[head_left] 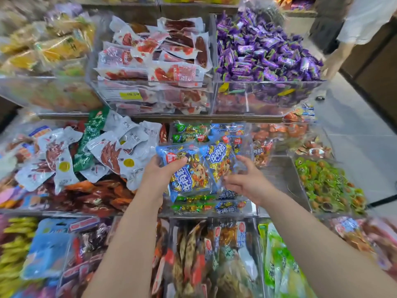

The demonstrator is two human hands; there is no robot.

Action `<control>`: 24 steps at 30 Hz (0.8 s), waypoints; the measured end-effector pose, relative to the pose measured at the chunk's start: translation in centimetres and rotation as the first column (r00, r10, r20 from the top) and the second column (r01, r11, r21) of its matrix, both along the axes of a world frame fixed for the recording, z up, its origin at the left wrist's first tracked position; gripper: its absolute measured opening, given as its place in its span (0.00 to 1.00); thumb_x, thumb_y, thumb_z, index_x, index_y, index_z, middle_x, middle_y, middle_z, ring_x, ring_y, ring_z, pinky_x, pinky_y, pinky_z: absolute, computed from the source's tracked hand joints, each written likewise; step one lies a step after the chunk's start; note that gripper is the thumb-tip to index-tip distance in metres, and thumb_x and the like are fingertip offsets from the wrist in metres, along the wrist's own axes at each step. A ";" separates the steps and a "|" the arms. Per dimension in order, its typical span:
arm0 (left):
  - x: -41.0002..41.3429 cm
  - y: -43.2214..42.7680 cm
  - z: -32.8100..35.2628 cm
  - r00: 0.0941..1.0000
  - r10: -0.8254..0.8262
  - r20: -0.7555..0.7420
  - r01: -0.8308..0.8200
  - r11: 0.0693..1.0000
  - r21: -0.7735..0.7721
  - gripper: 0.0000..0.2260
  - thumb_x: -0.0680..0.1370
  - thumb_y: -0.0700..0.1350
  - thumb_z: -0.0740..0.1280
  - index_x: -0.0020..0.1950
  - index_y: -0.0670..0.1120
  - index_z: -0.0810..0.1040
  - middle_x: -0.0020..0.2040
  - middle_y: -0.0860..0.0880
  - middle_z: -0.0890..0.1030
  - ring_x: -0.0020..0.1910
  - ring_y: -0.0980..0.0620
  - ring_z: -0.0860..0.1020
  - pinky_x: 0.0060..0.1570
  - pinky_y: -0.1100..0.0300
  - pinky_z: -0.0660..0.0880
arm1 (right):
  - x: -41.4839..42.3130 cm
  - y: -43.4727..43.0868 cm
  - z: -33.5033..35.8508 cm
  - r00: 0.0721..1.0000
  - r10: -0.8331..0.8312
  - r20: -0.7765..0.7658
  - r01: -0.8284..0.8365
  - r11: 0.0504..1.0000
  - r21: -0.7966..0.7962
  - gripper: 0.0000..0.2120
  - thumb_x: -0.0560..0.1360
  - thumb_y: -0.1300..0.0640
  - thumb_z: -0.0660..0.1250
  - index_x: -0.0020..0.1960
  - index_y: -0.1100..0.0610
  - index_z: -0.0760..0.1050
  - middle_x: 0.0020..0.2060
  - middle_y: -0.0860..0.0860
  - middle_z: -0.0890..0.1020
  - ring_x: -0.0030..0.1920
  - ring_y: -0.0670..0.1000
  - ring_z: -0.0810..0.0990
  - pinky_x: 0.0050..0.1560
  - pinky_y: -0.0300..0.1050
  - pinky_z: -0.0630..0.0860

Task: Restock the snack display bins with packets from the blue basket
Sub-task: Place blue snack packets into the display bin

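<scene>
Head view: two glossy, crinkled blue beef-granule packets overlap above a clear acrylic bin (pixel 214 211) in the middle row. The left hand (pixel 159 175) grips the nearer packet (pixel 189 179), thumb curled over its face. Its long axis runs near to far, with the far end tilted left. The right hand (pixel 247 179), fingers loosely spread, touches the second packet (pixel 219 155) at its right edge. White pouches (pixel 111 147) are heaped just left, and the neighbouring bin's wall (pixel 279 179) stands just right.
</scene>
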State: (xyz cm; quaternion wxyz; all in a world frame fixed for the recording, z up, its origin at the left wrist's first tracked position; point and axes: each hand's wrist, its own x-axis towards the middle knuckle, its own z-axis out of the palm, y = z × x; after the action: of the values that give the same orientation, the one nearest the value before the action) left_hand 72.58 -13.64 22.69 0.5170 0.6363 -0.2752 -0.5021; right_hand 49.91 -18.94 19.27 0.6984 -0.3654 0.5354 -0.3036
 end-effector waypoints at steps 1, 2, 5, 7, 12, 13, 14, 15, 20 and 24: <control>0.0 -0.1 -0.1 1.000 0.000 0.000 0.000 1.000 0.002 0.23 0.68 0.49 0.78 0.59 0.47 0.76 0.55 0.50 0.82 0.55 0.50 0.80 0.51 0.55 0.75 | 0.3 -0.1 -0.1 0.988 0.055 -0.144 -0.062 0.997 -0.045 0.29 0.68 0.63 0.75 0.61 0.45 0.65 0.56 0.60 0.78 0.46 0.55 0.83 0.37 0.41 0.79; 0.0 -0.3 -0.2 1.000 0.004 0.003 -0.004 1.000 0.006 0.22 0.68 0.48 0.78 0.58 0.47 0.76 0.54 0.50 0.82 0.54 0.50 0.81 0.49 0.56 0.75 | 0.7 -0.3 -0.1 0.938 0.105 -0.330 -0.145 0.984 -0.101 0.30 0.66 0.55 0.77 0.61 0.45 0.65 0.60 0.56 0.75 0.50 0.54 0.80 0.41 0.42 0.78; 0.1 -0.5 -0.2 0.999 0.031 0.015 -0.031 0.999 0.017 0.17 0.68 0.47 0.78 0.53 0.50 0.77 0.51 0.51 0.83 0.48 0.54 0.83 0.46 0.57 0.77 | 1.4 -1.5 -0.3 0.739 0.087 -0.668 -0.341 0.903 -0.261 0.49 0.57 0.36 0.76 0.72 0.47 0.58 0.68 0.51 0.61 0.67 0.53 0.66 0.65 0.49 0.66; 0.6 -0.7 -0.2 0.999 0.036 0.014 -0.036 0.999 0.036 0.17 0.67 0.47 0.78 0.52 0.50 0.77 0.52 0.49 0.83 0.49 0.50 0.83 0.52 0.51 0.78 | 1.6 -2.6 0.1 0.716 0.057 -0.696 -0.466 0.782 -0.415 0.59 0.54 0.32 0.74 0.75 0.44 0.46 0.72 0.47 0.51 0.72 0.49 0.53 0.71 0.50 0.55; 0.4 -1.0 1.0 0.992 -0.060 0.107 0.054 0.997 0.061 0.46 0.54 0.60 0.78 0.68 0.45 0.70 0.66 0.46 0.76 0.63 0.44 0.75 0.64 0.43 0.71 | 2.2 -5.2 2.2 0.553 0.337 -0.762 -0.794 0.492 -0.359 0.56 0.56 0.40 0.80 0.70 0.30 0.43 0.74 0.42 0.56 0.65 0.36 0.56 0.63 0.41 0.58; 0.4 -1.1 1.0 0.992 -0.052 0.112 0.046 0.997 0.059 0.47 0.56 0.60 0.78 0.71 0.45 0.68 0.69 0.47 0.74 0.66 0.44 0.74 0.66 0.44 0.69 | 2.1 -5.4 2.4 0.558 0.348 -0.753 -0.787 0.510 -0.347 0.54 0.57 0.42 0.80 0.69 0.30 0.45 0.74 0.44 0.57 0.64 0.38 0.59 0.62 0.40 0.60; 0.4 -1.2 1.1 0.994 -0.032 0.107 0.026 0.998 0.059 0.47 0.59 0.59 0.79 0.73 0.45 0.66 0.71 0.47 0.71 0.68 0.45 0.71 0.68 0.45 0.67 | 1.8 -5.6 2.7 0.581 0.337 -0.741 -0.762 0.546 -0.349 0.51 0.59 0.43 0.80 0.68 0.31 0.47 0.73 0.48 0.60 0.64 0.40 0.64 0.60 0.40 0.64; 0.6 -1.3 1.0 0.996 -0.012 0.091 0.007 0.998 0.054 0.46 0.62 0.57 0.79 0.74 0.45 0.64 0.72 0.48 0.69 0.69 0.45 0.70 0.68 0.48 0.66 | 1.2 -5.7 3.0 0.605 0.311 -0.732 -0.730 0.583 -0.356 0.48 0.61 0.44 0.79 0.67 0.33 0.48 0.70 0.53 0.65 0.61 0.43 0.71 0.57 0.40 0.70; 1.0 -1.3 0.9 0.999 0.022 0.042 -0.024 0.999 0.034 0.29 0.69 0.49 0.77 0.66 0.47 0.71 0.65 0.54 0.75 0.58 0.55 0.76 0.60 0.56 0.71 | -1.4 -7.1 6.0 0.538 0.108 -0.836 -0.729 0.557 -0.398 0.32 0.72 0.58 0.68 0.69 0.47 0.55 0.53 0.58 0.77 0.45 0.56 0.79 0.44 0.51 0.74; 0.8 -1.6 1.2 0.997 0.006 0.081 -0.008 0.999 0.033 0.12 0.69 0.46 0.76 0.49 0.50 0.77 0.48 0.49 0.84 0.49 0.49 0.83 0.56 0.45 0.77 | 0.1 -8.9 8.0 0.317 0.012 -0.948 -0.874 0.391 -0.288 0.21 0.71 0.59 0.63 0.63 0.51 0.68 0.53 0.52 0.77 0.51 0.53 0.75 0.47 0.46 0.72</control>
State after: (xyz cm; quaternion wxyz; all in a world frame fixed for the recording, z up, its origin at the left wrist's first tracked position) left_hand 73.35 -15.21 23.87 0.4966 0.6655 -0.2854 -0.4785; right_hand 50.03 -27.89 27.24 0.1510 -0.8805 0.4477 -0.0393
